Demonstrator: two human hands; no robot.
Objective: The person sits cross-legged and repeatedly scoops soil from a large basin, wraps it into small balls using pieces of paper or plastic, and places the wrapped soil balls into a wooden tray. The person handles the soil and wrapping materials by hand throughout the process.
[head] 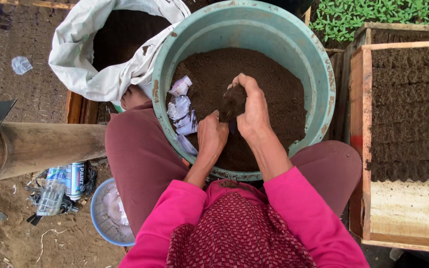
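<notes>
A large teal plastic tub (319,64) full of dark soil (269,74) sits between my knees. Over the soil, my right hand (252,111) is closed around a handful of soil and what looks like a small dark bag, which it mostly hides. Just left of it, touching, my left hand (211,135) is closed, gripping the lower end of the same bag. Several crumpled pale plastic bags (182,111) lie inside the tub against its left wall.
A white sack (100,69) of dark soil leans at the tub's upper left. A wooden frame (361,144) of packed soil rows stands on the right, green seedlings (373,12) behind it. At left lie a bamboo pole (40,146), a small can (75,179), and a blue sieve (103,218).
</notes>
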